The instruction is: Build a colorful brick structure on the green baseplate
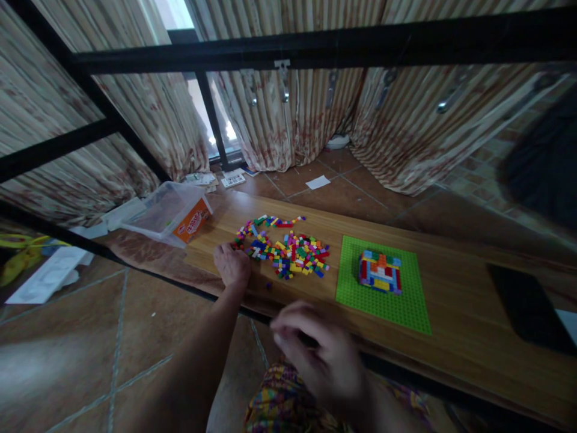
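My left hand (232, 264) rests on the table at the left end of a loose pile of small coloured building bricks (297, 252). Its fingertips are hidden behind the hand, among the bricks. Blurred by motion, my right hand (322, 352) hovers over the table's near edge with its fingers curled in; I cannot make out anything between them. On a green baseplate (412, 300), right of the pile, stands a low block-shaped build (381, 272) of red, blue, yellow, white and orange bricks. One dark brick (269, 285) lies apart, just in front of the pile.
A clear plastic box (157, 207) with an orange label stands at the table's left end. A flat black object (527, 300) lies on the wooden table (460, 294) at right. Dark metal bars (315, 45) cross above the far side, before striped curtains (288, 126). Papers lie on the tiled floor.
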Tool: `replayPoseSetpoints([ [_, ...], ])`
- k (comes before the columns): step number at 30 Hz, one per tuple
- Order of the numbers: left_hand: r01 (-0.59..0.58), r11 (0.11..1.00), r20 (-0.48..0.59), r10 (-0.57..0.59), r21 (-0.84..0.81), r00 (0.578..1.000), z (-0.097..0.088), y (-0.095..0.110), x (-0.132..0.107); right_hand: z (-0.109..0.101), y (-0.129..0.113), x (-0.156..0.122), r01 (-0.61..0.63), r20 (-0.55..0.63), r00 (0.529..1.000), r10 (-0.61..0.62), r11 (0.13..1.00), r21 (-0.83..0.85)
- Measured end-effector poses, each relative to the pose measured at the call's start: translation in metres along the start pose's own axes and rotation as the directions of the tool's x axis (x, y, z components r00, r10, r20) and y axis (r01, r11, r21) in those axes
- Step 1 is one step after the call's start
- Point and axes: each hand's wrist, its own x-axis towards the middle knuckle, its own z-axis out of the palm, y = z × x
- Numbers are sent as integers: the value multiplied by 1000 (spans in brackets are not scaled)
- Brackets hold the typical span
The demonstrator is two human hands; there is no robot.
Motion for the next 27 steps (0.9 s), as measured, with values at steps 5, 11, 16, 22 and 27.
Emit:
replayPoseSetpoints([
  [5, -5, 1000, -25, 5, 1, 1000, 2, -2, 0, 61, 54, 30, -278, 76, 960, 268, 928, 249],
  [11, -7, 1000, -20, 6, -22, 1000, 0, 0, 0, 84, 82, 52, -424, 116, 902, 415, 808, 409],
  [16, -15, 1000, -30, 14, -25, 999, 2, -1, 0, 65, 86, 67, -423, 77, 890, 450, 749, 510],
  [22, -8, 1000, -12, 8, -17, 1000, 2, -1, 0, 37, 91, 57, -296, -38, 935, 353, 834, 465],
  [27, -7, 1000, -14, 7, -24, 1000, 3, -2, 0, 13, 100, 28, -284, -246, 908, 339, 930, 234],
])
